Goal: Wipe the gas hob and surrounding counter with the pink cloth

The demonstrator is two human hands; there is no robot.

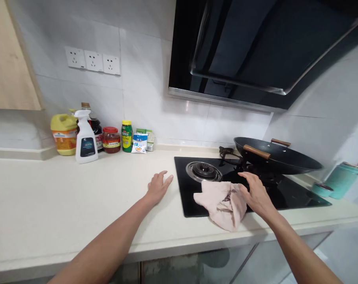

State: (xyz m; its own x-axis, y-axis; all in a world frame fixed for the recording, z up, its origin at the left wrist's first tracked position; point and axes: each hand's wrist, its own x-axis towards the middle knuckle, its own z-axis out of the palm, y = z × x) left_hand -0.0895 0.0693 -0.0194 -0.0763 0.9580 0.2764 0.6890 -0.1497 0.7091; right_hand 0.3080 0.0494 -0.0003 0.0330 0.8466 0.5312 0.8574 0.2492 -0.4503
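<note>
A crumpled pale pink cloth (pixel 216 199) lies over the front edge of the black glass gas hob (pixel 193 203), its lower corner hanging onto the counter. My right hand (pixel 255 193) is at the cloth's right side with fingers apart; whether the fingertips touch the cloth I cannot tell. My left hand (pixel 159 187) is over the pale counter just left of the hob, fingers spread and holding nothing. Behind the cloth, the left burner (pixel 204 171) is bare. A black wok (pixel 281 157) with wooden handles sits tilted on the right burner.
Along the back wall stand a yellow jug (pixel 64 134), a white spray bottle (pixel 86 138), a red-lidded jar (pixel 111 140), a green bottle (pixel 127 136) and a white packet (pixel 139 142). A pot support (pixel 230 156) lies behind the burner. A range hood (pixel 240 51) overhangs the hob; a teal container (pixel 343 179) stands right.
</note>
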